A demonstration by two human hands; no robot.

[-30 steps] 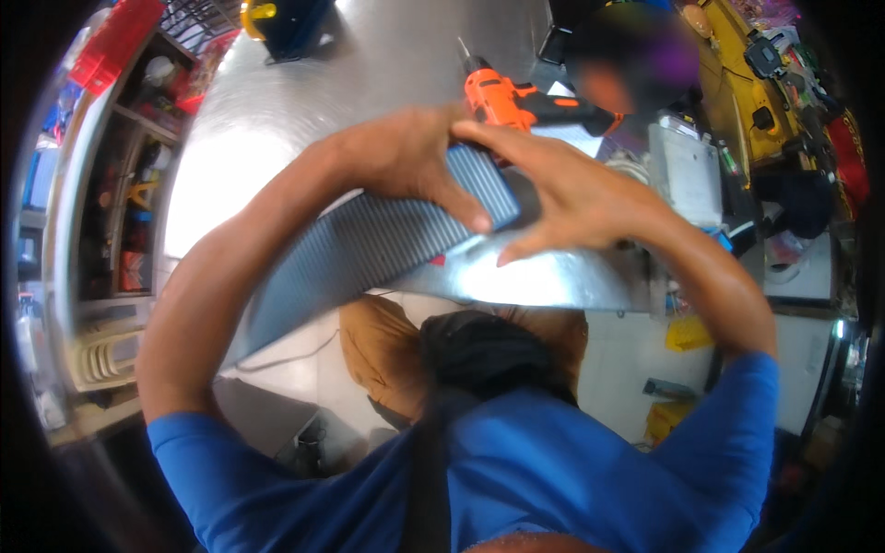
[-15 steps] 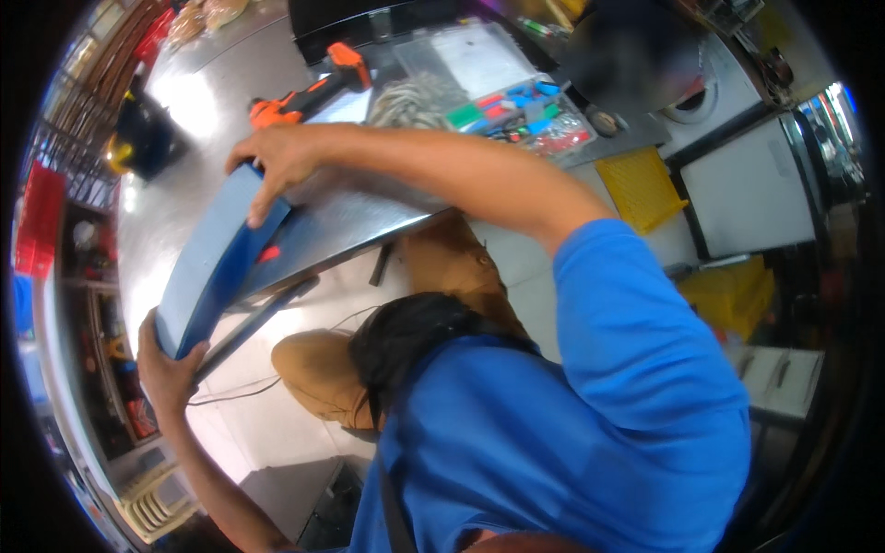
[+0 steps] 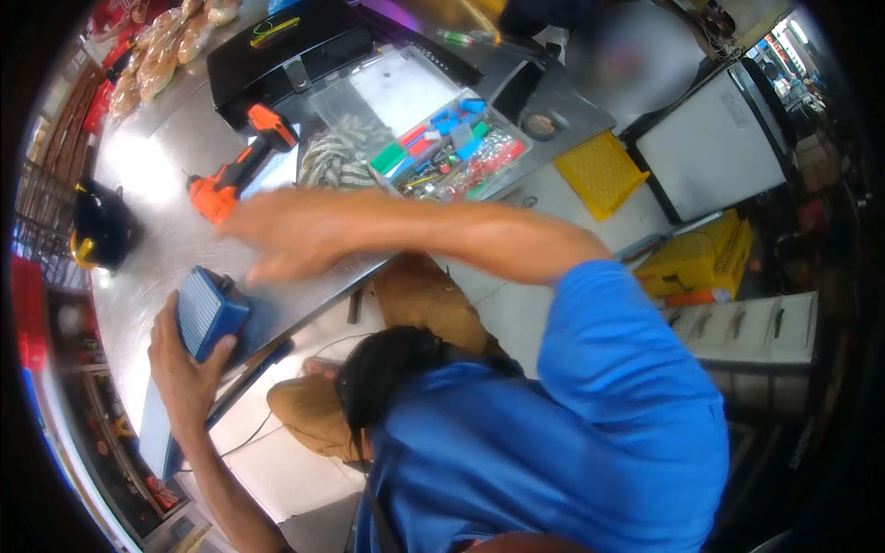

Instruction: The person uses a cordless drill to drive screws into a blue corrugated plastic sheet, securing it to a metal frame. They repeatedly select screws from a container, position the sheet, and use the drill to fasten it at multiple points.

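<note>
My left hand (image 3: 184, 359) is closed around a long blue block-like thing (image 3: 226, 323), thumb on one side and fingers on the other. Its far end has a ribbed, light-coloured face and a small dark part on top. A grey-blue strip (image 3: 155, 429) shows below the hand; whether it is the same piece I cannot tell. My right hand (image 3: 286, 235), blurred by motion, is off the blue thing, with thumb and fingers apart and nothing seen in them. It hovers over the metal table, beside an orange and black cordless drill (image 3: 240, 170).
Beyond the drill lie a bundle of grey-white cord (image 3: 336, 157) and an open clear organizer box (image 3: 516, 152) of small coloured parts. A black case (image 3: 286, 64) stands farther back. A black and yellow object (image 3: 100, 226) sits at left. Yellow baskets (image 3: 604, 175) are at right.
My right hand has let go of the blue thing's far end and moved slightly away. My left hand still holds it, now tilted differently. The whole view has shifted.
</note>
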